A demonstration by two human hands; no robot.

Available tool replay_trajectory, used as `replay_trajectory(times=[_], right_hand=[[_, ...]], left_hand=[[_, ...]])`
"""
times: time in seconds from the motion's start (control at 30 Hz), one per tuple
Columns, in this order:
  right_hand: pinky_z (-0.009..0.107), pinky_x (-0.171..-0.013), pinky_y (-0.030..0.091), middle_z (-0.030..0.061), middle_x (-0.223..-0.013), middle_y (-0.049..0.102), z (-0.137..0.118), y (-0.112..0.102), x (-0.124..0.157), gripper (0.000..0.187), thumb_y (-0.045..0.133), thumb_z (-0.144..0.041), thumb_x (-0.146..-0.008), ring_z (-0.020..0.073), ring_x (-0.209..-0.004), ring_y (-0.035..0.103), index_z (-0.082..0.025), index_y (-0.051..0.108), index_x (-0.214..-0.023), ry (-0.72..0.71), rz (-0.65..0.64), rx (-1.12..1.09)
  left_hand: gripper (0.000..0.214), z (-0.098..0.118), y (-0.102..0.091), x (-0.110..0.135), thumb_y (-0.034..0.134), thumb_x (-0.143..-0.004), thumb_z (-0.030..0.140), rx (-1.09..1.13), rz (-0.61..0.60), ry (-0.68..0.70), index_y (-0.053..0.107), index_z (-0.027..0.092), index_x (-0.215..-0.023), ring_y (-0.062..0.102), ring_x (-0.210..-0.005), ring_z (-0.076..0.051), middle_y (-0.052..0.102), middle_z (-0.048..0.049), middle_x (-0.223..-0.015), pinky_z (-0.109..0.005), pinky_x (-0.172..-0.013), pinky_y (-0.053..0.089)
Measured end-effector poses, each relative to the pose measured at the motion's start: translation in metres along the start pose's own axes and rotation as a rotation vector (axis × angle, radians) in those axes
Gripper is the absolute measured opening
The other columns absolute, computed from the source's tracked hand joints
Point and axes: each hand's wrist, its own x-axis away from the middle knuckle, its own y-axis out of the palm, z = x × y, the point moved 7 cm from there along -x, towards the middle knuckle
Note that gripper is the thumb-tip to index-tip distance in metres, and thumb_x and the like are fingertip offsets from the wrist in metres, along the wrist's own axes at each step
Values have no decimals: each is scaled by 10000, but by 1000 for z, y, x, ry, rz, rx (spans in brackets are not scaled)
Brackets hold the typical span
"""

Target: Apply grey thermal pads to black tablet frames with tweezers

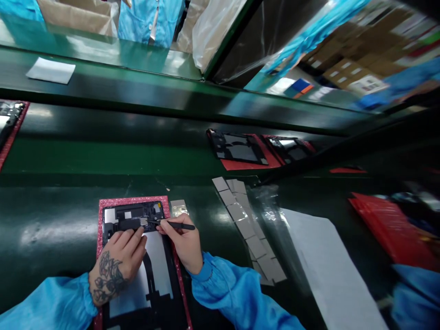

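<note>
An opened tablet (158,261), its inner parts showing, lies on a pink foam sheet (134,200) in front of me. My left hand (118,261) rests flat over its left side, fingers stretched toward the upper part and holding nothing. Black tweezers (180,225) are pinched in my right hand (184,243). Their tips point left at a small silvery part (143,221) near the tablet's top, close to my left fingertips. Whether the tips grip anything is too small to tell. A small clear packet (178,207) sits just beyond my right hand.
Strips of grey pads (244,220) and a white sheet (330,266) lie to the right. More opened tablets (237,146) on red sheets stand along the back strip. Red bags (392,229) and a blue sleeve (415,293) are at far right. A green ledge (137,87) runs behind.
</note>
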Motion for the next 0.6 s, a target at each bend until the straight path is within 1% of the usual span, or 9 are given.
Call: replay_trajectory(times=[0.1,0.2,0.33,0.4,0.5,0.6], right_hand=[[261,-633,574,12,-702,677,1,-1,0,309,780,-426,-722,185,-679,697,-189,583,-729,-13,-5,21],[267,-638,572,20,-725,682,1,-1,0,300,759,-429,-746,187,-701,694,-186,584,-750,-23,-19,49],[284,-611,585,30,-725,685,-1,2,1,308,740,-445,-761,192,-684,690,-178,586,-778,-30,-36,65],[285,-600,589,26,-710,678,-6,1,1,306,737,-442,-765,189,-657,688,-178,583,-769,-66,-16,69],[292,-620,599,20,-728,674,-22,-14,-3,310,755,-438,-748,188,-672,692,-181,582,-765,-137,72,47],[301,-664,607,25,-787,683,-39,-42,-16,343,796,-437,-698,198,-736,697,-180,601,-816,-129,126,2]], left_hand=[[283,-1,-1,-2,445,-860,96,-4,-29,1,630,90,-1073,516,-951,-268,552,-134,-1265,-391,-761,424],[292,-2,-2,-5,471,-833,107,-6,-68,-4,624,99,-1081,511,-949,-260,552,-130,-1270,-381,-755,423],[294,-3,-2,-8,477,-836,134,0,-127,-21,623,113,-1090,509,-945,-250,560,-116,-1265,-370,-755,427],[294,-3,-3,-9,468,-844,134,-7,-134,-26,624,115,-1092,511,-946,-249,559,-116,-1268,-370,-756,428],[293,-3,-2,-8,460,-851,136,-4,-120,-35,633,116,-1086,518,-942,-248,554,-115,-1276,-371,-750,430],[307,-7,-2,-7,439,-875,168,25,-58,-49,643,133,-1102,524,-991,-263,557,-94,-1281,-405,-796,428]])
